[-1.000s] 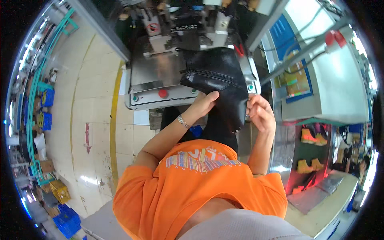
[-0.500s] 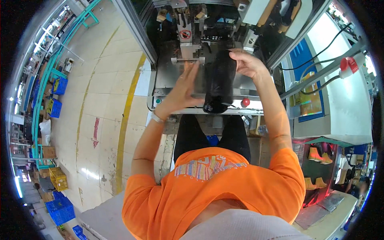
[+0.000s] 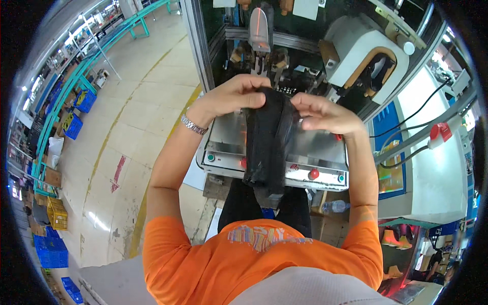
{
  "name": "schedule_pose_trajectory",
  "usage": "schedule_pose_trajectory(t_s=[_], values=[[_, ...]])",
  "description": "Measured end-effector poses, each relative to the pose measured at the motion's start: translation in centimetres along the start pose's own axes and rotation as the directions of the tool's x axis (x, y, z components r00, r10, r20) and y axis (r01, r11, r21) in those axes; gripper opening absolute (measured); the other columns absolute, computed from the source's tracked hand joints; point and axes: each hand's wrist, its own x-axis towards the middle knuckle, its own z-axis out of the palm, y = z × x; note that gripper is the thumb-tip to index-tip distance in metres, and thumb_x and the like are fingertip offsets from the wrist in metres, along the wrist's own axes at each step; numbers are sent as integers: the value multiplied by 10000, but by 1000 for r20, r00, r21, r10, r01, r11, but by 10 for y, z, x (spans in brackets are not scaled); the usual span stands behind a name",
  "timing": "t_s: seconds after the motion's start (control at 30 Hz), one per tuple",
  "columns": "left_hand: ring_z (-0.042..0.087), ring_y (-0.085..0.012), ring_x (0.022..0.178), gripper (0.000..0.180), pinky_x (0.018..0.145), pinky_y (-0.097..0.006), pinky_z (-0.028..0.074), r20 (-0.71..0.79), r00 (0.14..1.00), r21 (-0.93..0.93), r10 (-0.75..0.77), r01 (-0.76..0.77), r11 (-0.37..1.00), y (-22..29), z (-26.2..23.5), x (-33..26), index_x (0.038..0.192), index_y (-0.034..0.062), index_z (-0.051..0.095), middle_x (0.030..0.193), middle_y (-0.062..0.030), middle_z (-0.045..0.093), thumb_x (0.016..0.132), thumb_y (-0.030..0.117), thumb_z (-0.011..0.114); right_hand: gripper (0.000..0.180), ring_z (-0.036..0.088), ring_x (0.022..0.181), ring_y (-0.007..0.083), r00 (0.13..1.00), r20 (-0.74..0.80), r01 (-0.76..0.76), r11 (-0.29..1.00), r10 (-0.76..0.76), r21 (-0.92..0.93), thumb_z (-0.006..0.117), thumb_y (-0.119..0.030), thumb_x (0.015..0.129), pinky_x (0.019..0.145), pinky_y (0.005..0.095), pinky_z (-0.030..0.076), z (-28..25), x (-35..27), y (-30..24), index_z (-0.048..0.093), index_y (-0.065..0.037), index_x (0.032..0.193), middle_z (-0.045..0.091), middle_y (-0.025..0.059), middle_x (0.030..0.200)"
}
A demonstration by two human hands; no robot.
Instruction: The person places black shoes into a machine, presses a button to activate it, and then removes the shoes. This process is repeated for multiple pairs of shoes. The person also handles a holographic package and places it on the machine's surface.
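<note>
A long black boot upper (image 3: 265,140) hangs in front of me, its lower end reaching past the front edge of the machine's metal table (image 3: 320,147). My left hand (image 3: 235,96) grips its far end, with thumb and fingers closed on the rim. At the right side of that end, my right hand (image 3: 325,116) pinches the edge between thumb and fingers. Just beyond the upper stands an upright grey machine form (image 3: 258,33) with a red light line on it. The upper hides part of the table.
A red button (image 3: 314,174) and a green button (image 3: 211,157) sit on the table's front panel. To the far right, a white machine head (image 3: 363,56) with a brown-edged opening juts out. Metal frame posts (image 3: 197,40) flank the workspace. A clear bottle (image 3: 335,206) lies below.
My left hand has risen from beside the upper and taken hold of its far end. The upper now sits lower in view. The grey form has come into view, and my head view has shifted.
</note>
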Motion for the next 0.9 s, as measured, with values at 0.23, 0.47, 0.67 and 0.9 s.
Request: schedule_pose_trajectory(t_s=[0.23,0.47,0.67,0.9], values=[[475,-57,930,355,798,-200,399,-155,988,30,2,2,1000,10,-34,2,1190,11,456,1034,-12,546,858,123,510,169,533,834,86,944,-211,311,892,-252,329,546,-55,817,751,210,413,-35,43,15,560,-23,982,593,25,917],[500,-68,742,150,663,-195,402,-637,765,-122,98,-226,967,0,-103,53,953,50,578,841,22,568,844,148,548,220,547,752,92,627,-736,555,810,-256,191,592,12,770,686,198,437,-89,123,11,525,-34,975,601,45,822],[493,-65,711,97,652,-208,397,-683,731,-212,13,-215,953,-2,-105,67,892,69,573,806,27,563,849,148,536,263,567,750,153,522,-830,620,755,-195,212,606,36,748,684,265,472,-84,152,16,446,-51,937,586,68,810],[497,-102,719,93,673,-231,394,-758,652,-187,22,-250,950,-14,-132,97,890,60,574,798,-3,559,815,57,519,188,553,777,148,385,-902,657,745,-198,117,566,45,754,683,282,463,-95,171,13,460,-53,877,580,67,831]])
